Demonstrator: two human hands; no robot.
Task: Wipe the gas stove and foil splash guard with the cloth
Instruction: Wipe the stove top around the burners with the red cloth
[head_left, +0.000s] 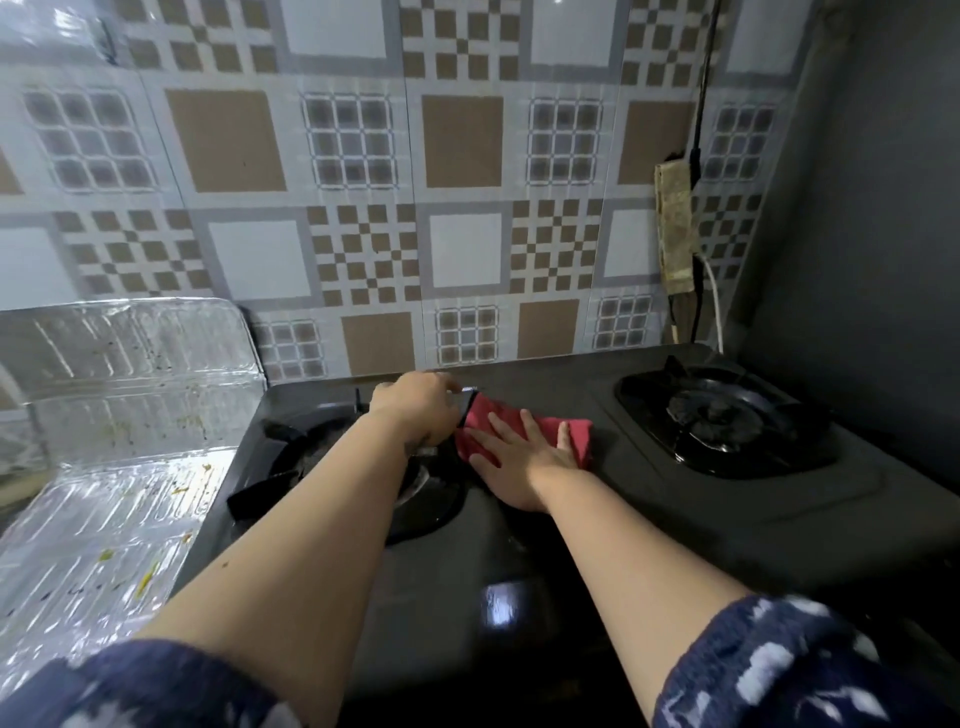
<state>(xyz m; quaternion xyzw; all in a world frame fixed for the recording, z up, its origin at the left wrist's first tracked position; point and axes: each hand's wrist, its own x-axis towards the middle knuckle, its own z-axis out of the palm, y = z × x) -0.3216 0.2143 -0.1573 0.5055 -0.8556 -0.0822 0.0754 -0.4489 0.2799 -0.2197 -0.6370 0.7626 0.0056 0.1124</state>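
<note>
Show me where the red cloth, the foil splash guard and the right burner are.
red cloth (575, 434): head view, on its bare right end.
foil splash guard (130, 374): head view, on its upright back panel.
right burner (719, 410): head view, on the burner's middle.

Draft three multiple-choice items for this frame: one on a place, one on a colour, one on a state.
1. Where does the cloth lie?
A. on the stove top between the two burners
B. on the foil splash guard
C. hanging on the tiled wall

2. What colour is the cloth?
A. blue
B. red
C. white

3. How is the right hand placed?
A. curled into a fist beside the cloth
B. flat on the cloth, fingers straight
C. lifted clear of the stove

Key: 1 A, it lies on the gas stove, right of the left burner; 2 B, the fabric is plainly red; 3 B, the palm presses down with fingers spread.
</note>
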